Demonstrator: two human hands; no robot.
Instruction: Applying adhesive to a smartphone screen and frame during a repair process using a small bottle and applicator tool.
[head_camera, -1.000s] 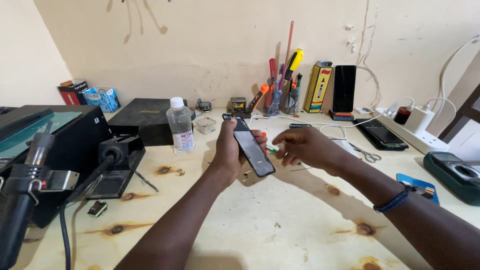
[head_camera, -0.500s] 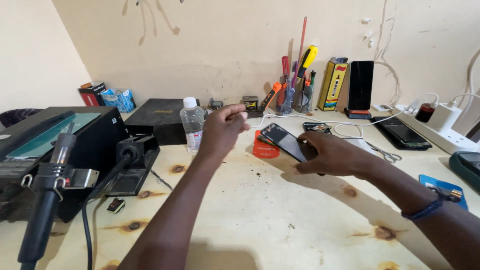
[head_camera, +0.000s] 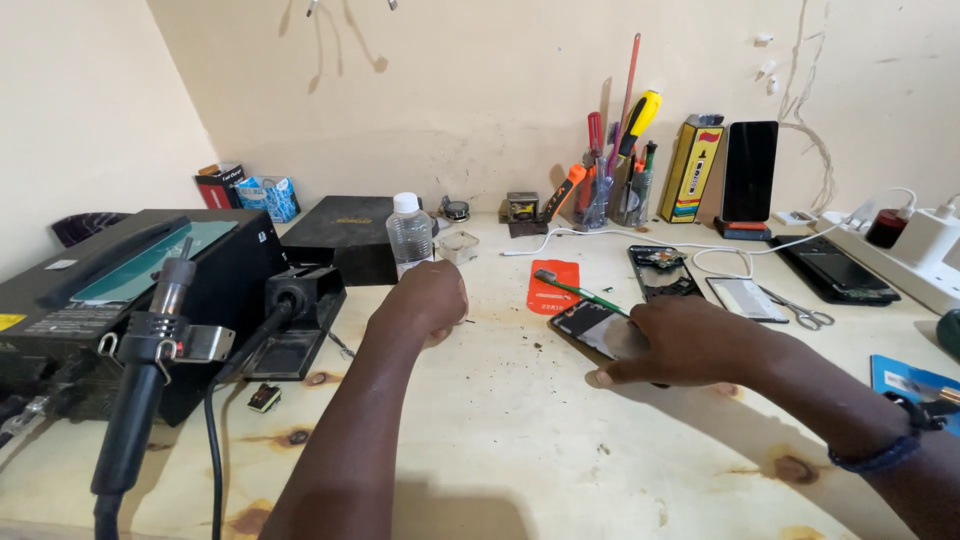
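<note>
Now the right hand (head_camera: 690, 340) presses the flat dark opened phone panel (head_camera: 592, 327) onto the pale wooden bench (head_camera: 520, 440), palm down, while the left hand (head_camera: 425, 300), curled shut on nothing visible, hovers beside the clear plastic bottle (head_camera: 409, 235).

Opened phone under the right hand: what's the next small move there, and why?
Probably bring the left hand across to the green-handled tool lying just beyond the opened phone. The right hand already presses the phone flat on the bench, while the left is a loose fist near the clear bottle, apparently holding nothing.
</note>
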